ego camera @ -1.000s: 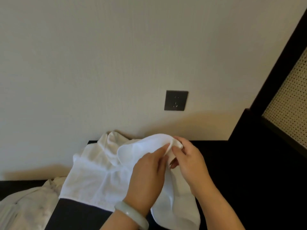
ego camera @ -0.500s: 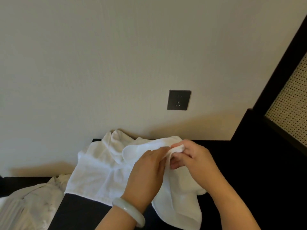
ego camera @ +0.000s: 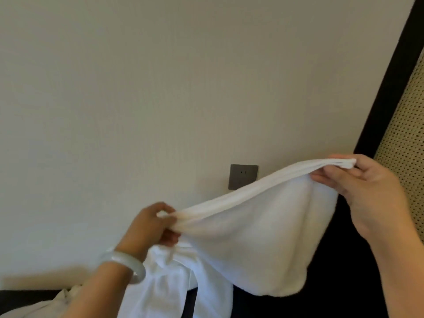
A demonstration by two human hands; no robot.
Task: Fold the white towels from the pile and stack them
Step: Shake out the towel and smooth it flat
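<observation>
We hold one towel (ego camera: 252, 226) stretched below the wall socket (ego camera: 243, 176), left hand (ego camera: 151, 228) and right hand (ego camera: 367, 187) each pinching an edge; nothing folded or stacked shows yet.

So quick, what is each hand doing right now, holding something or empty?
Left hand: closed, pinching one end of the white towel.
Right hand: closed, pinching the towel's other end, raised higher.
</observation>
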